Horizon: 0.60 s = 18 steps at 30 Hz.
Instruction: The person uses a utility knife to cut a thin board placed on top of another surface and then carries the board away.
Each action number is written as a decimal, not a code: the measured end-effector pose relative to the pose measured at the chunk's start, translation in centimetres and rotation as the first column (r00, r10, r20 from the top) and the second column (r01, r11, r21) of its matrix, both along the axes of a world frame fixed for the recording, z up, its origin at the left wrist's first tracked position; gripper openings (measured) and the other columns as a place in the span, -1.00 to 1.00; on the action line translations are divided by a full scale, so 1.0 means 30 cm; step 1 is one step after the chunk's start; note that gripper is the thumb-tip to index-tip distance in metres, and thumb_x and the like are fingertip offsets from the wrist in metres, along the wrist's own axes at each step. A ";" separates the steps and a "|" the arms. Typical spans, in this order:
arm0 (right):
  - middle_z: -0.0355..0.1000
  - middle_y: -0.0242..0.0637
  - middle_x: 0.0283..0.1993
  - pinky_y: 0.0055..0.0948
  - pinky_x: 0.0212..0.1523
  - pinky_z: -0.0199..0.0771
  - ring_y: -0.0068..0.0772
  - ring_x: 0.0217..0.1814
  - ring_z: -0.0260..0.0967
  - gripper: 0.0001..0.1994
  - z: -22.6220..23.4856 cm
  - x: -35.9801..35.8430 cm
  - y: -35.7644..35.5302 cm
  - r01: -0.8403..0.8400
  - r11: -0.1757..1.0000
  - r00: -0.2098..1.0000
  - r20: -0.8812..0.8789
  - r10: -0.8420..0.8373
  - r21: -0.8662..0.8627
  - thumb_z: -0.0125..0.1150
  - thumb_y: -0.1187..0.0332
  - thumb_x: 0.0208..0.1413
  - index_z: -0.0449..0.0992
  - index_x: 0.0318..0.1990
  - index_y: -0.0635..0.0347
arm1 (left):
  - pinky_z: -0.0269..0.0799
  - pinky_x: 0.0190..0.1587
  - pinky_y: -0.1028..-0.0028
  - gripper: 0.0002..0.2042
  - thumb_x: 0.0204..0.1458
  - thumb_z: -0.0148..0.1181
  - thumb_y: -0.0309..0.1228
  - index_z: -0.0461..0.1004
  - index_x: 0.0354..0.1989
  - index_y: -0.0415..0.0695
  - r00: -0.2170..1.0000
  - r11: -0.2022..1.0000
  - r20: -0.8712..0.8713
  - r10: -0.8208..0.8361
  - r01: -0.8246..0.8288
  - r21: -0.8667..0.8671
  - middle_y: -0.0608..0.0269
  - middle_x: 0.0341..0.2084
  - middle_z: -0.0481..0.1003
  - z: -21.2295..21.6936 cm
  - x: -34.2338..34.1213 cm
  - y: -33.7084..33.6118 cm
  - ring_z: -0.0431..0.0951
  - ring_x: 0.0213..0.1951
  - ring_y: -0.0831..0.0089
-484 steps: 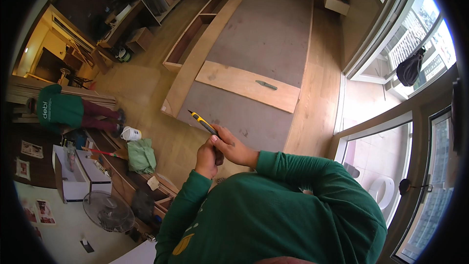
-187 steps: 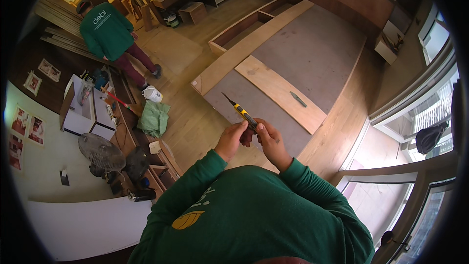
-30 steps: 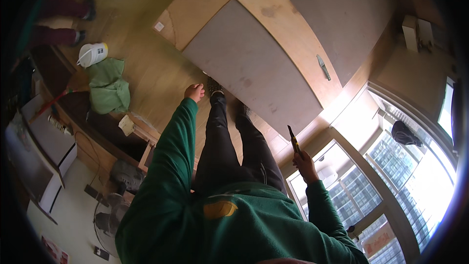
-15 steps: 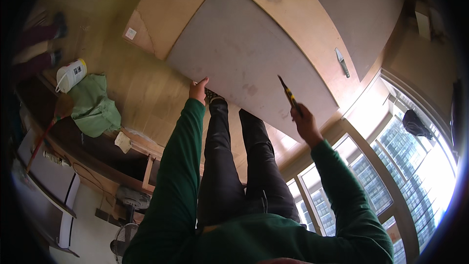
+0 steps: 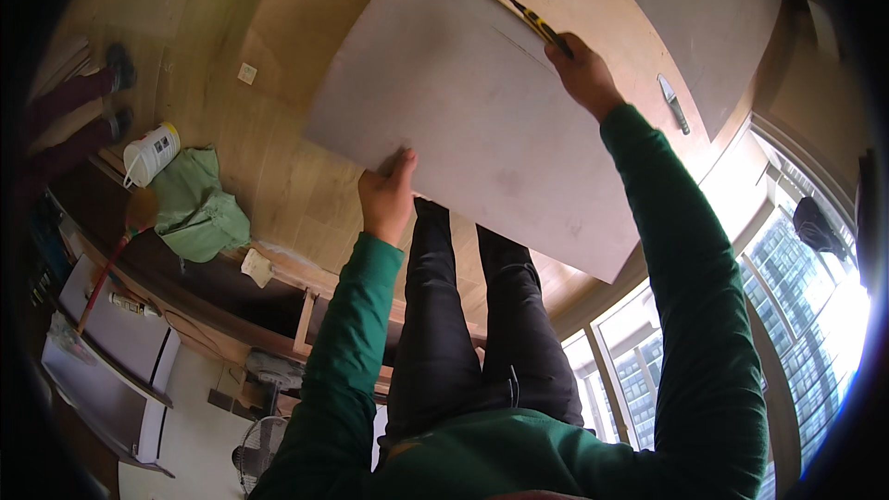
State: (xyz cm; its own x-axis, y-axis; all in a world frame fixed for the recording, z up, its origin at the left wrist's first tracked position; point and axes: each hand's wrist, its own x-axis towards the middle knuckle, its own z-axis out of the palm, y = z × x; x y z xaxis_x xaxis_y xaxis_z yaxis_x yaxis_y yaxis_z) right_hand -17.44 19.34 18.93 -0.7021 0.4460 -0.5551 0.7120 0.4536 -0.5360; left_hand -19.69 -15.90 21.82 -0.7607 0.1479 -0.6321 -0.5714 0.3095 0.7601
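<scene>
A large grey sheet (image 5: 463, 111) stretches out in front of me, tilted up at its near side. My left hand (image 5: 387, 196) is closed on its near left edge, thumb on top and fingers hidden underneath. In my right hand (image 5: 583, 74) is a yellow-and-black utility knife (image 5: 535, 20), its dark tip pointing away to the left. Knife and hand are over the sheet's far right edge, by a tan board (image 5: 593, 0). Whether the knife touches the sheet I cannot tell. A thin dark line runs along the sheet close to that edge.
On the tan board lies a putty knife (image 5: 673, 104). At left are a white bucket (image 5: 151, 154), a green cloth (image 5: 199, 206) and another person's legs (image 5: 79, 102). A fan (image 5: 264, 449) stands at lower left; windows (image 5: 796, 278) are at right.
My left hand has raised the sheet's near edge toward me. My right hand has carried the knife up and away, from above the sheet's middle to its far right edge.
</scene>
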 end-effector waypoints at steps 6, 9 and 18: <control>0.51 -0.13 -0.30 -0.25 -0.13 0.43 -0.15 -0.22 0.46 -0.61 -0.014 -0.062 0.032 0.024 0.999 0.997 0.075 -0.021 -0.041 0.10 0.04 0.28 0.49 0.04 0.13 | 0.48 -0.53 0.47 -0.72 0.09 0.28 -0.26 0.50 -0.38 -0.28 0.950 0.978 0.265 0.164 -0.192 0.082 0.26 -0.62 0.49 0.258 -0.186 0.249 0.48 -0.66 0.46; 0.51 -0.14 -0.31 -0.24 -0.13 0.43 -0.16 -0.22 0.46 -0.62 -0.044 -0.087 0.017 -0.030 0.999 0.997 0.070 0.033 -0.038 0.08 0.02 0.29 0.50 0.04 0.11 | 0.38 -0.55 0.49 -0.73 0.07 0.30 -0.22 0.52 -0.27 -0.20 0.939 0.971 0.280 0.198 -0.228 0.077 0.26 -0.47 0.55 0.198 -0.163 0.189 0.53 -0.58 0.44; 0.56 -0.05 -0.17 -0.11 -0.06 0.47 0.04 -0.10 0.50 -0.66 -0.175 -0.195 -0.008 -0.219 0.975 0.975 0.056 0.217 0.035 0.03 0.06 0.31 0.52 0.01 0.07 | 0.44 -0.53 0.45 -0.77 0.13 0.24 -0.28 0.49 -0.29 -0.23 0.946 0.970 0.225 0.235 -0.213 -0.119 0.30 -0.46 0.50 0.124 -0.062 0.099 0.45 -0.57 0.52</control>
